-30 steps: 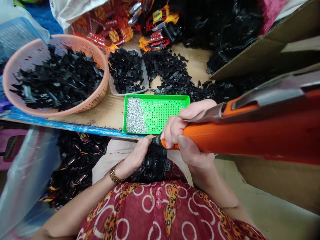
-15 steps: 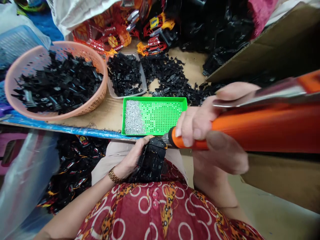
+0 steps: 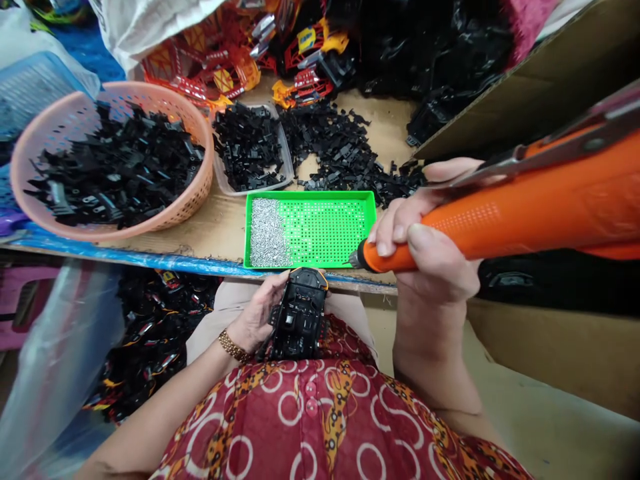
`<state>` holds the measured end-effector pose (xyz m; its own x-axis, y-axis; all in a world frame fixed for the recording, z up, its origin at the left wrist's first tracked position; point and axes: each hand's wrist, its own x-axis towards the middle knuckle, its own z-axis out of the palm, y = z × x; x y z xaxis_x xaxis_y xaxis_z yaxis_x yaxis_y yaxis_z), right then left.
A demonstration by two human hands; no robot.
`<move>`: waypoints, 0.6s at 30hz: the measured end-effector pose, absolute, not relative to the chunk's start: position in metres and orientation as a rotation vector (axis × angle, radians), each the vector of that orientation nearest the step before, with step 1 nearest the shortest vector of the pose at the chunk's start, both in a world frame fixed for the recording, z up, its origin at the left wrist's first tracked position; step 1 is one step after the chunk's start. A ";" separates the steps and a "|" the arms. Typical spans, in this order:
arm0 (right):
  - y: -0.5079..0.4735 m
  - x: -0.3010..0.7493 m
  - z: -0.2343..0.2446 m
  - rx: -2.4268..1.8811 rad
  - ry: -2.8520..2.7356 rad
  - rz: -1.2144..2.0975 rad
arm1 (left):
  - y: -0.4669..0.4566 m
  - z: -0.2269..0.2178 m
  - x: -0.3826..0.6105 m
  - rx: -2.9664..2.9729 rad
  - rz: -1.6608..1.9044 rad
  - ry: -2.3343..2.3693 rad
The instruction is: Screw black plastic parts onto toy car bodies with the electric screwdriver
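My left hand point(image 3: 255, 317) is closed on the side of a black plastic toy car chassis point(image 3: 301, 310), which rests against my lap with its hollow side up. An orange power screwdriver point(image 3: 480, 220) is wrapped in the fingers of my right hand point(image 3: 427, 233). Its dark tip points left, over the front right corner of a green perforated tray point(image 3: 330, 233) and apart from the chassis. Small silvery screws point(image 3: 267, 233) lie heaped at the tray's left end.
A pink basket point(image 3: 193, 207) of black plastic parts stands at the left, beside a clear container point(image 3: 287, 157) of similar pieces. Loose black parts point(image 3: 345, 150) lie behind the tray. Orange and red toy bodies point(image 3: 215, 73) are piled at the back. A cardboard box point(image 3: 500, 87) stands right.
The screwdriver has lifted off the chassis and moved right, its tip now over the tray's edge. The chassis has turned more upright in my left hand.
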<state>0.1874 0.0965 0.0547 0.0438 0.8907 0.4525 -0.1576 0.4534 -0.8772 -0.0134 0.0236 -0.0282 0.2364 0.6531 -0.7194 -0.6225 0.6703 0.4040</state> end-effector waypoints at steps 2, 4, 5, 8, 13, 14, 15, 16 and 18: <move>0.098 0.187 0.051 -0.740 -1.255 0.944 | 0.017 -0.032 -0.018 0.070 0.892 1.009; 0.100 0.188 0.046 -0.750 -1.261 0.946 | 0.014 -0.031 -0.020 0.103 0.901 0.999; 0.100 0.189 0.044 -0.770 -1.266 0.936 | 0.013 -0.030 -0.019 0.120 0.899 0.991; 0.106 0.193 0.039 -0.825 -1.255 0.886 | 0.020 -0.021 -0.015 0.143 0.793 0.881; 0.134 0.203 0.042 -0.873 -1.231 0.720 | 0.033 -0.009 -0.011 0.151 0.702 0.752; 0.139 0.205 0.045 -0.874 -1.256 0.683 | 0.034 -0.009 -0.011 0.157 0.706 0.767; 0.144 0.208 0.050 -0.882 -1.292 0.652 | 0.035 -0.009 -0.012 0.163 0.707 0.782; 0.148 0.212 0.055 -0.899 -1.334 0.629 | 0.035 -0.009 -0.013 0.171 0.709 0.797; 0.151 0.221 0.066 -0.951 -1.415 0.612 | 0.034 -0.009 -0.014 0.176 0.710 0.831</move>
